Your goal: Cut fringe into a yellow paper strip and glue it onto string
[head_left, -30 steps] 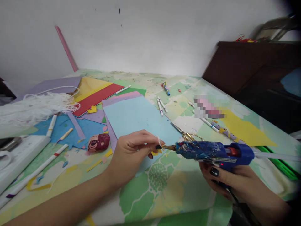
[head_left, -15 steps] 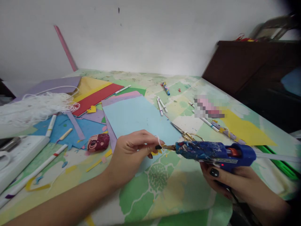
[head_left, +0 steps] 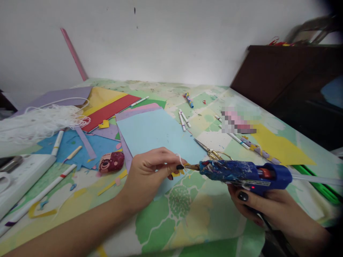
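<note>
Glue gun (head_left: 230,172): blue, with a smeared body, held roughly level above the near part of the tabletop (head_left: 160,232); a small red light glows on its side and a clear glue stick (head_left: 311,177) juts from its back.
Right hand (head_left: 265,205): wrapped around the gun's handle from below, thumb laid along it; whether a finger presses the trigger cannot be told.
Left hand (head_left: 150,176): thumb and forefinger pinch a small yellow piece (head_left: 178,174), mostly hidden by the fingers, with a loop of white cord (head_left: 180,157) rising above them.
Nozzle (head_left: 193,167): points at the pinched fingertips; whether it touches the piece or stops just beside it is unclear.
Light blue sheet (head_left: 152,132): lies partly under the left hand, on top of purple and pink sheets.
Scissors (head_left: 213,154): gold-handled, just beyond the gun's front end.
Maroon bear-faced item (head_left: 112,162): left of the left hand, well apart from the gun.
Change since a second ago: almost none; both grips and the nozzle's place match, while the gun's rear sits a touch farther right and the whole view shifts slightly.
</note>
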Action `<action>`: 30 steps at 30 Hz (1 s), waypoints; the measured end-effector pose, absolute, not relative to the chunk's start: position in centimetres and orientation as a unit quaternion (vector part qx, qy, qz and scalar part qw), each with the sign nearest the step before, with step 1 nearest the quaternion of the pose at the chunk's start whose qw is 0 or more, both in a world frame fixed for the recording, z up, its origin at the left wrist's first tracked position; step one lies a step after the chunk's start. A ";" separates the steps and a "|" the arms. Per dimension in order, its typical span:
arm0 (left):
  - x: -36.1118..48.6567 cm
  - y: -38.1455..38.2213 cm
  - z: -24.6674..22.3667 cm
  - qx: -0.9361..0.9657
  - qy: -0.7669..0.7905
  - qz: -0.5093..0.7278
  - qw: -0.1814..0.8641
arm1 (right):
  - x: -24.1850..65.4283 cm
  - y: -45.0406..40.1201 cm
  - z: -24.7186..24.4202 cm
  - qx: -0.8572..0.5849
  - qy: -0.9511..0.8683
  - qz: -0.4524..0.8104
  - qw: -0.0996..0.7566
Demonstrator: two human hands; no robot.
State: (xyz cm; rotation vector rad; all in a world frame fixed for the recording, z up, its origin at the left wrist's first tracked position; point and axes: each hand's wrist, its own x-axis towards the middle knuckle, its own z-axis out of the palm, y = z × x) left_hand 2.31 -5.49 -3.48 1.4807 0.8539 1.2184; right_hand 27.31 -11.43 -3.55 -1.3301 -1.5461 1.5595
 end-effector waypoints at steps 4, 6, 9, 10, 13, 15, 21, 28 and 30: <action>2.3 -5.5 -3.4 0.613 0.349 0.505 0.498 | 27.3 -11.5 -3.6 -0.498 -0.583 0.579 0.278; 2.3 -5.4 -3.4 0.613 0.346 0.507 0.498 | 27.3 -11.5 -3.7 -0.500 -0.580 0.575 0.289; 2.3 -5.5 -3.5 0.615 0.345 0.505 0.496 | 27.3 -11.5 -3.7 -0.501 -0.577 0.578 0.287; 2.3 -5.5 -3.5 0.616 0.345 0.505 0.497 | 27.3 -11.5 -3.7 -0.503 -0.576 0.578 0.286; 2.2 -5.5 -3.5 0.616 0.341 0.503 0.501 | 27.4 -11.5 -3.6 -0.502 -0.580 0.577 0.281; 2.2 -5.5 -3.6 0.617 0.338 0.504 0.502 | 27.4 -11.6 -3.5 -0.506 -0.581 0.573 0.280; 2.3 -5.5 -3.6 0.611 0.336 0.510 0.504 | 27.5 -11.8 -3.6 -0.506 -0.578 0.575 0.282; 2.2 -5.4 -3.7 0.608 0.327 0.513 0.509 | 28.1 -11.6 -4.0 -0.500 -0.610 0.553 0.267; 2.2 -5.5 -3.6 0.609 0.332 0.512 0.506 | 28.1 -11.6 -3.9 -0.498 -0.619 0.550 0.256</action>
